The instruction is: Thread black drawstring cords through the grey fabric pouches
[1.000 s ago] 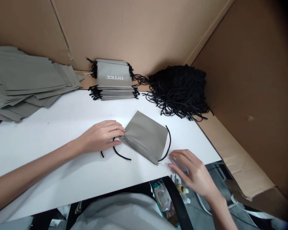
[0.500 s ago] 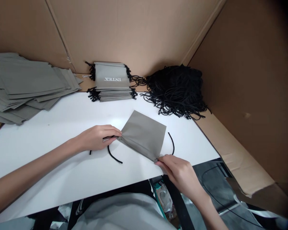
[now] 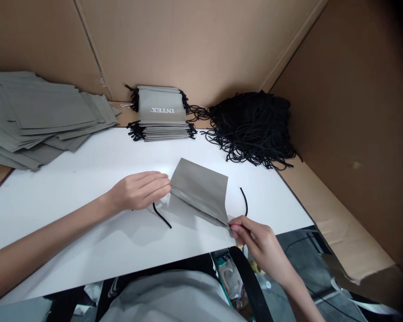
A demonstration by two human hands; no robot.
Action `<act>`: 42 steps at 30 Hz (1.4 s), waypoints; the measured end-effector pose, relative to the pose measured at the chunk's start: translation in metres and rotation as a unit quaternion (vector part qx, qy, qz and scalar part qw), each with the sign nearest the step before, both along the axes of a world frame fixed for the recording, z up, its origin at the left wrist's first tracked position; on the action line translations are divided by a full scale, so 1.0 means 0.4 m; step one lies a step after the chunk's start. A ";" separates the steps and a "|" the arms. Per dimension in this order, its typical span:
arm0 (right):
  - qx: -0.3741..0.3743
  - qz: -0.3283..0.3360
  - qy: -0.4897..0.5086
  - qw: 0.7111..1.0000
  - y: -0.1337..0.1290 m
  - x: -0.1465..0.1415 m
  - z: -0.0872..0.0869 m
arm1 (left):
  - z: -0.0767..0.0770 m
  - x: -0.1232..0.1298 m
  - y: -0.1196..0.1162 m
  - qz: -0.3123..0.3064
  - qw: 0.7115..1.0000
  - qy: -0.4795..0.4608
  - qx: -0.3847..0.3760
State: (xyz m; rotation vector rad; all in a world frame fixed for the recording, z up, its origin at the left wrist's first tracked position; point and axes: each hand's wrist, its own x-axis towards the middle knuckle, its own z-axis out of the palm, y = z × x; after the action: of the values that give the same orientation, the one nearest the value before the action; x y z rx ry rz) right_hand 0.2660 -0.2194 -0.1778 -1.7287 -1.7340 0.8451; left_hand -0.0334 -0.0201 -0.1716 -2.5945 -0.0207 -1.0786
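Observation:
A small grey fabric pouch [image 3: 201, 188] is stretched between my two hands above the white table. Its left corner is pinched by my left hand [image 3: 143, 188], whose fingers are pressed together. At the pouch's lower right corner, my right hand [image 3: 251, 235] grips the edge between thumb and fingers. One piece of black cord [image 3: 161, 216] hangs out below my left hand, and another black cord [image 3: 245, 200] curves up beside my right hand.
Loose grey fabric pieces [image 3: 53, 107] lie at the back left. A stack of grey INTEX pouches [image 3: 162, 105] with black cords stands at the back middle, beside a heap of black cords [image 3: 251, 125]. Cardboard walls [image 3: 188, 40] enclose the white table [image 3: 97, 255].
My right hand has moved slightly right with the pouch's corner, and the pouch looks more taut. The fingers of my left hand have straightened and turned over the left corner. The view has shifted slightly.

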 end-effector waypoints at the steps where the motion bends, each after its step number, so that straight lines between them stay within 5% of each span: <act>1: 0.006 -0.001 -0.008 1.000 0.001 0.001 0.006 | 0.003 -0.001 -0.001 0.002 1.000 -0.003 0.009; 9: 0.089 0.005 -0.073 0.993 -0.008 0.017 0.026 | 0.006 0.001 -0.011 -0.017 1.000 -0.012 0.011; 17: 0.059 -0.048 0.047 0.996 -0.028 0.057 0.004 | 0.036 0.029 -0.053 -0.037 0.949 -0.066 -0.307; 27: 0.002 -0.043 0.106 0.993 -0.054 0.051 -0.005 | 0.086 0.073 -0.091 -0.104 0.918 -0.074 -0.375; 36: 0.017 -0.046 0.082 0.995 -0.032 0.055 0.020 | 0.098 0.069 -0.099 -0.089 0.899 -0.052 -0.426; 39: 0.079 -0.104 -0.001 0.991 -0.017 0.055 0.026 | 0.104 0.073 -0.109 -0.054 0.901 -0.084 -0.423; 42: 0.252 -0.193 -0.111 0.942 0.011 0.028 0.047 | 0.112 0.080 -0.130 -0.029 0.909 -0.110 -0.402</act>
State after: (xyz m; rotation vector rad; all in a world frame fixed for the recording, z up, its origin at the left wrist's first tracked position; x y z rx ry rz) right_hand 0.2770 -0.2150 -0.1590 -1.7529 -1.4919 0.0245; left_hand -0.0015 -0.0720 -0.1270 -3.1530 -0.5557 -1.6482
